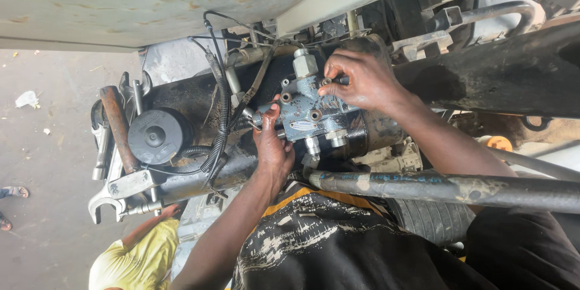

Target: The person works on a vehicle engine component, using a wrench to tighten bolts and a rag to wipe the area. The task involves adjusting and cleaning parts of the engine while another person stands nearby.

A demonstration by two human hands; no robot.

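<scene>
While both hands work, we count one blue-grey valve block, one black round canister, several wrenches. Left hand has its fingers curled, gripping the block's left end; right hand pinches a top fitting. Block is grimy, chipped, mounted mid-frame under the chassis.

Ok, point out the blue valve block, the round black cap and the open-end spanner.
blue valve block (309,115), head view, its front face.
round black cap (156,136), head view, centre of its top.
open-end spanner (107,204), head view, its jaw end.
</scene>
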